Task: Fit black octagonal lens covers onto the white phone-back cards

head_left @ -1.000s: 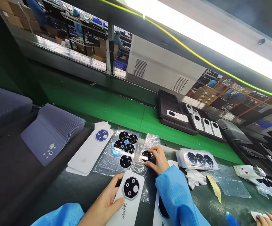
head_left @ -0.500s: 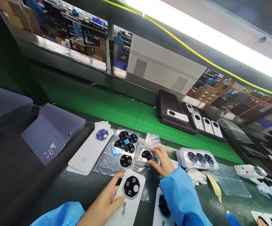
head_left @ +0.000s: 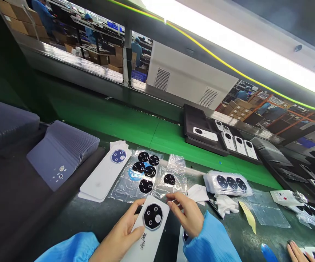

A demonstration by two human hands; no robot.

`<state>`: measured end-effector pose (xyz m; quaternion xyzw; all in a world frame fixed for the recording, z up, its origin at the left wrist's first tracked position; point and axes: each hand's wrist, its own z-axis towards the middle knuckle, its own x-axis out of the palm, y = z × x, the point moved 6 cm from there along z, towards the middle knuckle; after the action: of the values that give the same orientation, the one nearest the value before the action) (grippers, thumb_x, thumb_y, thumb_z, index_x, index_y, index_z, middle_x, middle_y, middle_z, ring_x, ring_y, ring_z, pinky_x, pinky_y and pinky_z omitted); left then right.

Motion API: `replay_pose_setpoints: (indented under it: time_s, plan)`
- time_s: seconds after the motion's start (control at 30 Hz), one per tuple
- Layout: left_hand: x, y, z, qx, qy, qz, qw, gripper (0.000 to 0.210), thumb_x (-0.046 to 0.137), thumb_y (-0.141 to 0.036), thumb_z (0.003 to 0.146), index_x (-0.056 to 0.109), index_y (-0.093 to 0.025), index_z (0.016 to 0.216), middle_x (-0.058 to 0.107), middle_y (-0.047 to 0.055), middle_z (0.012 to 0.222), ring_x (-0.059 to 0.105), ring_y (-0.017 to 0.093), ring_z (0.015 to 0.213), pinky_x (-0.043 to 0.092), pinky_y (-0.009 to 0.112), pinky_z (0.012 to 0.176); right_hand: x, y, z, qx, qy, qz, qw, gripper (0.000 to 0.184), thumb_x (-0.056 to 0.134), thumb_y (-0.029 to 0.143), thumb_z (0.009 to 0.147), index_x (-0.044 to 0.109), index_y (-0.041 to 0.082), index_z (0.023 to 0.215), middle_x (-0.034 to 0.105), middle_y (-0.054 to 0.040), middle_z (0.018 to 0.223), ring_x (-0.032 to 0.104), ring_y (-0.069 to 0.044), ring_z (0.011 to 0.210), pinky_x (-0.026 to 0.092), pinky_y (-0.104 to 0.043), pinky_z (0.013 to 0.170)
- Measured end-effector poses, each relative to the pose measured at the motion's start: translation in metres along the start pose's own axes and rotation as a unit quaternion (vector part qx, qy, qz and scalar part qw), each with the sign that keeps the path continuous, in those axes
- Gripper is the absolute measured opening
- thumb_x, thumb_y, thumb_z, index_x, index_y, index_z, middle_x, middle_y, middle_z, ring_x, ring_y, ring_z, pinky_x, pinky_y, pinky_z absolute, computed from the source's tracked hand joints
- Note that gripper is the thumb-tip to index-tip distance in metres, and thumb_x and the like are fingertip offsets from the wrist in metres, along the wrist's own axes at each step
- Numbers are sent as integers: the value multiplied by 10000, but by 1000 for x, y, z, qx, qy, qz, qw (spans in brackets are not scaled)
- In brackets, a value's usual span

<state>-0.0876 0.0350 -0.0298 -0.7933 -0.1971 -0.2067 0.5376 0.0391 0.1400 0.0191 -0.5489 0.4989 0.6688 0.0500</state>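
Note:
My left hand [head_left: 122, 231] is closed around a white phone back cover [head_left: 139, 251] with a black octagonal camera plate [head_left: 152, 216] and dark lettering. My right hand [head_left: 186, 213] is by the cover's upper right edge, fingers curved and a little apart, nothing visible in them; I cannot tell whether the fingertips touch the cover. Under my right wrist lies another white cover [head_left: 182, 247], mostly hidden. A single black camera disc [head_left: 169, 179] rests on clear plastic film beyond my hands. Left of it, several black discs [head_left: 143, 171] lie on a clear bag.
White covers [head_left: 103, 174] lie stacked at left, near a row of grey sheets [head_left: 64, 145]. Bagged discs [head_left: 230, 182], a crumpled white cloth [head_left: 225, 205] and a yellow strip [head_left: 247, 216] lie right. Black trays [head_left: 201, 120] stand behind. Another person's hand [head_left: 296, 251] is at lower right.
My right hand has left the single black disc and come back towards the held cover. The disc stays on the film. The other person's hand has come further into view.

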Motion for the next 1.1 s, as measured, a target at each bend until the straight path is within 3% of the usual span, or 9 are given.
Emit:
replay_pose_setpoints:
  time_s: [0.1, 0.2, 0.4, 0.5, 0.6, 0.67, 0.83, 0.93, 1.1]
  plan:
    - [0, 0, 1, 9, 4, 1, 1000, 971, 737, -512, 698, 138, -225, 1407, 693, 35, 896, 607, 159, 643, 414, 241, 584, 0, 1, -4, 21, 0, 25, 999, 323, 395, 329, 925, 641, 204, 1093, 731, -54, 883, 687, -189, 779, 514, -294, 711]
    - [-2, 4, 1, 10, 0, 5, 1000, 980, 743, -525, 689, 141, -239, 1407, 705, 28, 896, 621, 167, 640, 418, 240, 575, -20, -4, -11, 34, -24, 19, 999, 354, 392, 374, 920, 638, 199, 1104, 734, -55, 860, 693, -185, 730, 524, -285, 672]
    - [-8, 16, 2, 4, -17, 1, 1000, 902, 752, -619, 632, 265, -287, 1315, 735, 14, 889, 673, 227, 730, 493, 278, 638, -121, -29, -52, 78, -203, -83, 973, 334, 454, 424, 885, 662, 218, 1047, 729, -50, 926, 683, -183, 784, 541, -269, 663]
    - [-9, 19, 4, 6, -21, -10, 1000, 858, 785, -599, 603, 306, -301, 1249, 749, -1, 870, 689, 241, 779, 523, 296, 709, -150, -45, -75, 130, -246, -135, 951, 337, 455, 416, 890, 659, 205, 1054, 726, -53, 901, 682, -185, 779, 542, -267, 641]
    - [-9, 21, 4, -2, -28, -9, 1000, 855, 805, -593, 574, 313, -317, 1217, 755, -19, 811, 698, 251, 756, 535, 307, 705, -150, -60, -77, 156, -221, -165, 949, 253, 498, 352, 878, 676, 215, 995, 727, -46, 912, 684, -186, 792, 546, -280, 677]
    - [-8, 22, 4, -5, -26, -6, 1000, 858, 805, -599, 565, 317, -315, 1211, 756, -17, 798, 697, 256, 743, 534, 307, 678, -141, -70, -62, 166, -185, -185, 951, 169, 556, 296, 858, 689, 223, 933, 726, -30, 888, 682, -175, 771, 545, -286, 707]
    - [-8, 21, 4, 14, -31, 7, 999, 864, 790, -619, 568, 352, -287, 1236, 749, -5, 795, 683, 257, 732, 512, 313, 684, -114, -84, 16, 158, -101, -237, 953, 151, 576, 298, 914, 642, 184, 987, 666, -44, 1027, 640, -157, 886, 526, -358, 822]
    - [-8, 19, 3, 16, -28, 27, 999, 932, 761, -646, 589, 290, -282, 1307, 736, -1, 818, 655, 222, 666, 492, 291, 633, -103, -87, 60, 138, -76, -260, 953, 177, 554, 306, 931, 618, 204, 1060, 620, -57, 1137, 615, -174, 975, 515, -375, 858]
    - [-6, 10, 3, 32, -8, 27, 999, 997, 739, -625, 637, 182, -255, 1377, 706, 14, 854, 623, 182, 644, 447, 249, 579, -95, -91, 92, 105, -51, -271, 956, 207, 554, 304, 930, 603, 190, 1096, 604, -64, 1164, 607, -186, 995, 515, -395, 863]
